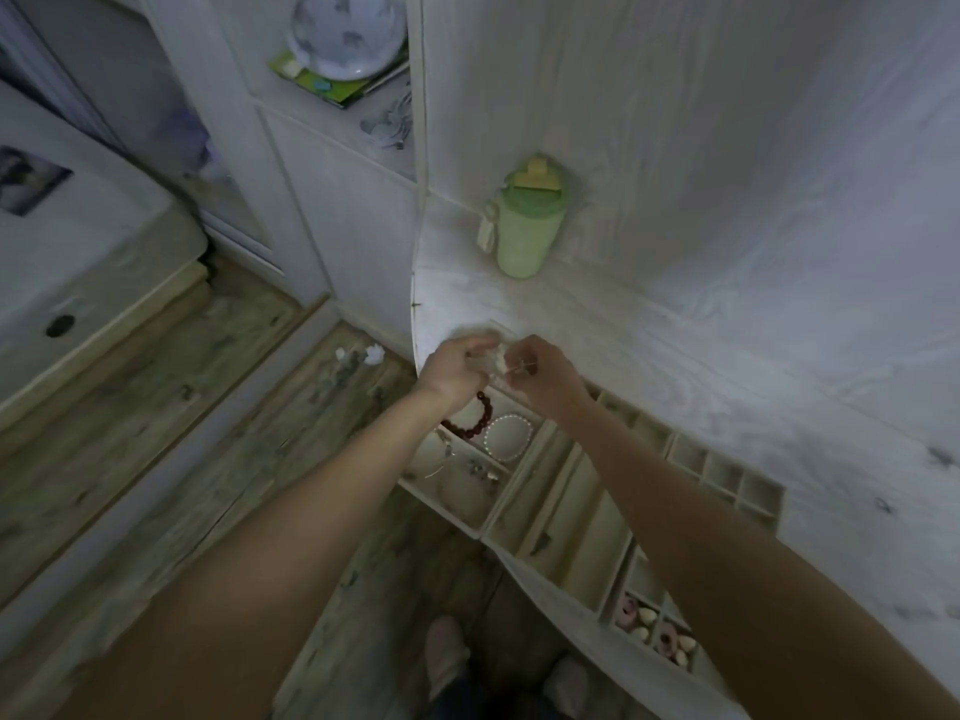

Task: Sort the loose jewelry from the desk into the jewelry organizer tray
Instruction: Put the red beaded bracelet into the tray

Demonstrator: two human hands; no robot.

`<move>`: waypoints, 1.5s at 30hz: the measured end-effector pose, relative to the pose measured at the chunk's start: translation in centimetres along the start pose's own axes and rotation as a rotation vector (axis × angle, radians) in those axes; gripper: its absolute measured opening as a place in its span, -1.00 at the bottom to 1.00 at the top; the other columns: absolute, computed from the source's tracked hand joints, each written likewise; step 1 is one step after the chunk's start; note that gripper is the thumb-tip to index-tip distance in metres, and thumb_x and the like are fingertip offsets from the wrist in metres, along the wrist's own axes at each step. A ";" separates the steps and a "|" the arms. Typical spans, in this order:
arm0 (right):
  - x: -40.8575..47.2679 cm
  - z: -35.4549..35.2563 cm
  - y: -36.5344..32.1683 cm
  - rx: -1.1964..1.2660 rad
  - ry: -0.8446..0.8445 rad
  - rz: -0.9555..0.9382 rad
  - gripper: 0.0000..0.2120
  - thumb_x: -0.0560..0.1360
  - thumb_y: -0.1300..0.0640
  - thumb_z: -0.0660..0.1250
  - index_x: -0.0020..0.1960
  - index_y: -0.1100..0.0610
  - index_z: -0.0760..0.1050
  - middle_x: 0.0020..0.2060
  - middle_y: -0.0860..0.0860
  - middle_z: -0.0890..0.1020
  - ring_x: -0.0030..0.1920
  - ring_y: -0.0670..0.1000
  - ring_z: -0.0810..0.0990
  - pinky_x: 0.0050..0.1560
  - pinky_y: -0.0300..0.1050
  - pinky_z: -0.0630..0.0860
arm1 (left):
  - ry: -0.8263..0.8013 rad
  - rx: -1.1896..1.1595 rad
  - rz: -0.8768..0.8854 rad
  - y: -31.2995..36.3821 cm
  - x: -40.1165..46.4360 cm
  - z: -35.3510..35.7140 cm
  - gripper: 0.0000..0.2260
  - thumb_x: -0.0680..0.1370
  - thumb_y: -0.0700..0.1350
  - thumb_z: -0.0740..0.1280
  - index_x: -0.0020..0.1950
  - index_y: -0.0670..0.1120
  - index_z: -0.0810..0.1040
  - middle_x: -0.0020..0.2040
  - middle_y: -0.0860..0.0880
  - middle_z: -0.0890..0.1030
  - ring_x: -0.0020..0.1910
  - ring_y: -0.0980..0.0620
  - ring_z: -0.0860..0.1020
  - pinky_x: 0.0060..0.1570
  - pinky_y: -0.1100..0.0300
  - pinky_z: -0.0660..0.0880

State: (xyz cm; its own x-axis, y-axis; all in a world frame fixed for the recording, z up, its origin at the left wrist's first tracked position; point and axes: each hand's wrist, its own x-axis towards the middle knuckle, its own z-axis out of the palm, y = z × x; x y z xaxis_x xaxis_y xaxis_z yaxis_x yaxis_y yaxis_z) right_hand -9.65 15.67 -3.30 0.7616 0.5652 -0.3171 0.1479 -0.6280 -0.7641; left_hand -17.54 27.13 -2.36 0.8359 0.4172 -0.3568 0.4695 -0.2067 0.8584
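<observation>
Both hands meet at 12 o'clock above the tray (524, 504); left hand (457, 368) and right hand (540, 379) each pinch a small pale piece (500, 362), likely untangling it. Beads (480, 423) already lie in a compartment at 6 o'clock of them

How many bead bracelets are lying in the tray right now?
2. A dark red bracelet lies in the compartment just below the hands, partly hidden by the left wrist. A white bead bracelet lies beside it, to the right. Others may be hidden under the arms.
</observation>
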 end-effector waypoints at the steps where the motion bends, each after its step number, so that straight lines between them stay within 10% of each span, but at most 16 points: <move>1: 0.4 0.2 0.1 -0.036 -0.010 0.013 -0.81 0.47 0.33 0.30 0.06 0.18 0.49 -0.02 0.01 0.54 -0.02 -0.01 0.50 -0.04 -0.22 0.36 | -0.009 0.006 -0.013 -0.2 0.3 -0.1 -0.58 0.52 -0.40 0.25 0.37 -0.17 0.43 0.30 -0.13 0.48 0.29 -0.09 0.45 0.30 0.10 0.40; 6: 1.2 1.4 0.4 -0.077 -0.017 0.041 -0.76 0.53 0.40 0.17 0.15 0.28 0.50 0.03 0.09 0.54 0.03 0.05 0.50 -0.24 -0.33 0.30 | -0.030 0.123 0.010 -0.5 0.8 -0.3 -0.62 0.58 -0.31 0.21 0.40 -0.16 0.40 0.39 -0.06 0.42 0.35 0.00 0.39 0.30 0.29 0.30; 18: 0.2 1.0 1.9 -0.549 0.015 -0.019 -0.68 0.56 0.36 0.07 0.21 0.25 0.48 0.21 0.16 0.45 0.23 0.15 0.42 0.15 -0.08 0.38 | -0.092 0.995 0.269 -1.7 -0.3 -1.0 -0.62 0.59 -0.20 0.19 0.40 0.02 0.38 0.42 0.05 0.34 0.37 -0.07 0.22 0.31 0.17 0.17; 36: 0.3 0.3 1.3 -0.792 -0.118 -0.297 -0.56 0.54 0.36 0.14 0.41 0.24 0.30 0.49 0.06 0.17 0.42 0.10 0.23 0.37 -0.03 0.28 | -0.187 1.113 0.262 -0.1 -0.9 -0.8 -0.54 0.56 -0.16 0.21 0.45 0.13 0.31 0.49 0.03 0.16 0.43 -0.12 0.09 0.36 0.08 0.08; 45: -0.6 -0.2 1.6 -0.846 -0.050 -0.228 -0.55 0.55 0.35 0.13 0.41 0.11 0.37 0.28 0.12 0.39 0.26 0.13 0.35 0.22 0.00 0.35 | -0.164 1.070 0.258 -0.4 -0.9 -1.2 -0.54 0.55 -0.17 0.21 0.43 0.12 0.33 0.47 0.06 0.21 0.34 -0.05 0.19 0.26 0.14 0.15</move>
State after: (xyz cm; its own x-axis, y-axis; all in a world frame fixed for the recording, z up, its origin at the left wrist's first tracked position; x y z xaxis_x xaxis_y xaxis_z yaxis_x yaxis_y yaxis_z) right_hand -9.70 14.23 -4.20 0.6308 0.7355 -0.2473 0.7262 -0.6718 -0.1457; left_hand -18.83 27.93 -1.97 0.9342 0.1454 -0.3256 0.2126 -0.9602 0.1813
